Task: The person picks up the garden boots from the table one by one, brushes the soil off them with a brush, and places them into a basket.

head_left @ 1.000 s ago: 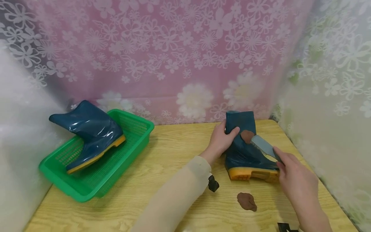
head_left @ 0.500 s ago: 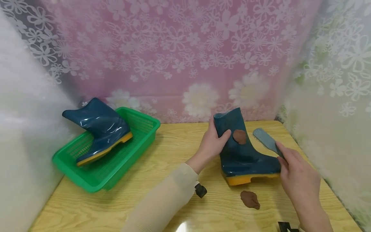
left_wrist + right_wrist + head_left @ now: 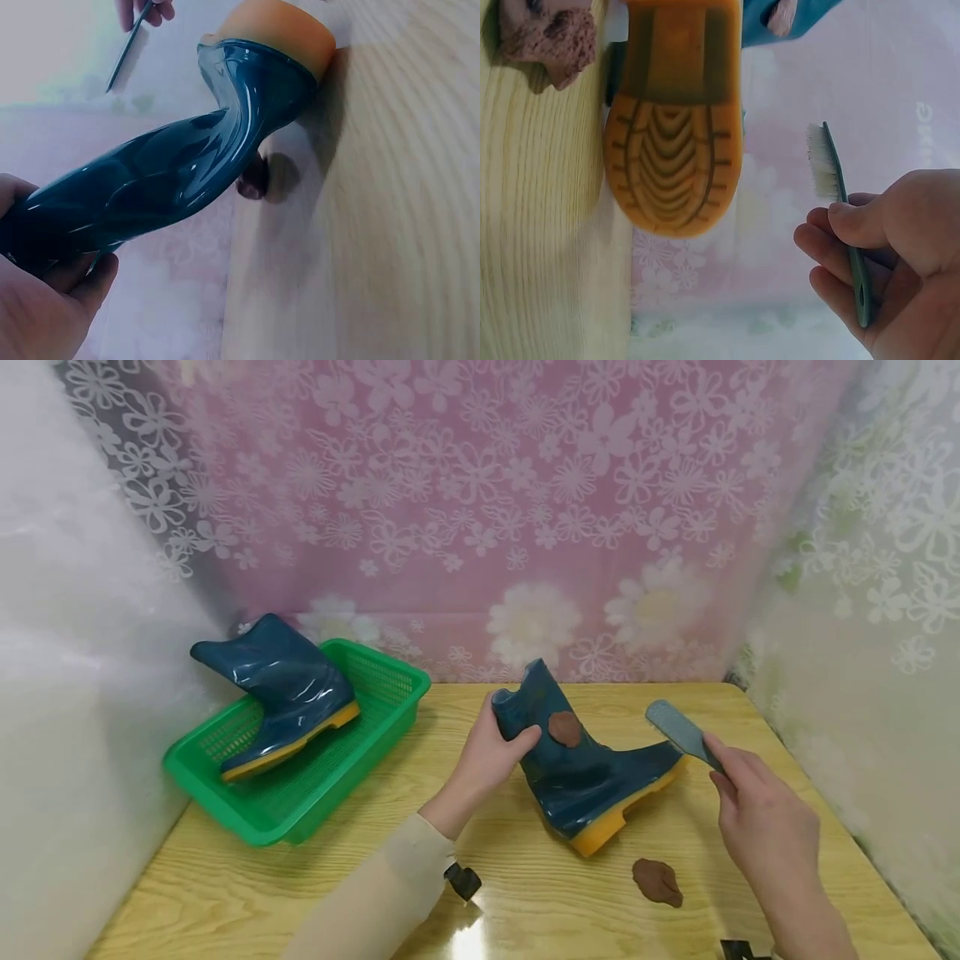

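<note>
My left hand [image 3: 491,756] grips a dark blue rubber boot [image 3: 573,781] by its upper shaft, thumb on the near side. The boot tilts, toe raised to the right; whether its heel touches the table I cannot tell. A brown, clay-like patch [image 3: 565,728] sticks to the shaft. To the right, my right hand [image 3: 768,822] holds a grey-green brush [image 3: 678,729] by its handle. The right wrist view shows its pale bristles [image 3: 823,161] facing the boot's yellow sole [image 3: 671,165], with a gap between. A brown lump [image 3: 657,882] lies on the table below the heel.
A green plastic basket [image 3: 360,777] stands on the left of the wooden table [image 3: 540,902]. In it leans another blue boot [image 3: 292,677] with a yellow sole. Flowered curtains [image 3: 525,527] hang behind and at the sides.
My left hand has moved the boot left and tilted it, raising the toe. The brush, on the brown patch at first, has come off the boot's shaft in my right hand.
</note>
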`<state>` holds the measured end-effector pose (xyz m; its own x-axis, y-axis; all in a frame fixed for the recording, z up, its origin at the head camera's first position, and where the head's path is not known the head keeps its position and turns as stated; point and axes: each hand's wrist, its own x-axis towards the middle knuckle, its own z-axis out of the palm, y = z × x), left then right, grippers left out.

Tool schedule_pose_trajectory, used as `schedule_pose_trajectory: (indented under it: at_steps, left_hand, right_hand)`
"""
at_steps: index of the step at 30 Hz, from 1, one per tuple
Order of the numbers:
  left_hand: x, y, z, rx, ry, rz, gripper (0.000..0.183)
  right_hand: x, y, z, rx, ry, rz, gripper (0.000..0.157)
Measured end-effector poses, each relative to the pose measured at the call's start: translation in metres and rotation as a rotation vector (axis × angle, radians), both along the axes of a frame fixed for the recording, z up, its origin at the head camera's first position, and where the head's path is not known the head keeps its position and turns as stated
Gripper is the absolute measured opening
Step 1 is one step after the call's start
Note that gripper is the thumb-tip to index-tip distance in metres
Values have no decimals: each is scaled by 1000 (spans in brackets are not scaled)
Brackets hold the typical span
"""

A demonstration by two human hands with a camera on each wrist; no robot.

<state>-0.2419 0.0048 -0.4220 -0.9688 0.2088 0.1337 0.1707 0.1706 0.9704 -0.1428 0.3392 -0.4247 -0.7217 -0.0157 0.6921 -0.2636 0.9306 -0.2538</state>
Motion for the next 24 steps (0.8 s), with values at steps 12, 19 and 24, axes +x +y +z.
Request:
schedule_pose_trajectory:
  at_steps: [12,19,24]
  left_hand:
    - [18,-57,1,179,-85,2,83]
    - [11,-79,-3,299,-84,-34,40]
    - [2,-87,-11,338,-159,-25,34]
  right_hand:
    - [-10,-10,15,91,44,85,57]
    - [-26,-39,35,106,38,142,55]
    - [-32,-59,38,100,23,177,55]
